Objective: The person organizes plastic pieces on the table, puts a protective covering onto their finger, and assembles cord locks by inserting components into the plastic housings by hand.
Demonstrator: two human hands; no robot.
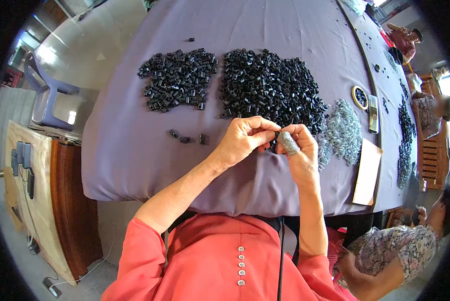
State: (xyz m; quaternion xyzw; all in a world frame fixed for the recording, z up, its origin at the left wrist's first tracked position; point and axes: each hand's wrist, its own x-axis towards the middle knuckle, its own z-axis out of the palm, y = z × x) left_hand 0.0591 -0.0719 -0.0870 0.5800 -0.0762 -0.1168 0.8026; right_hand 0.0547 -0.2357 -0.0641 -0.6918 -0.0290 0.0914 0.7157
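My left hand [242,142] and my right hand [303,150] meet over the near part of the cloth-covered table. Both have their fingertips pinched around a small black part [273,144], mostly hidden by the fingers. A grey, glittery wrap [288,143] covers my right thumb. Just beyond my hands lies a large heap of short black tube-like pieces [270,88]. To its left is a smaller heap of the same pieces [177,80]. A pile of tiny silvery, clear-looking parts [345,130] sits right of my right hand.
Several loose black pieces [184,140] lie left of my hands. A tape roll [354,95], a metallic block [373,120] and a flat cardboard piece [368,171] are at the right. One person [390,256] sits close on my right; others sit farther along. A plastic chair [51,98] stands left.
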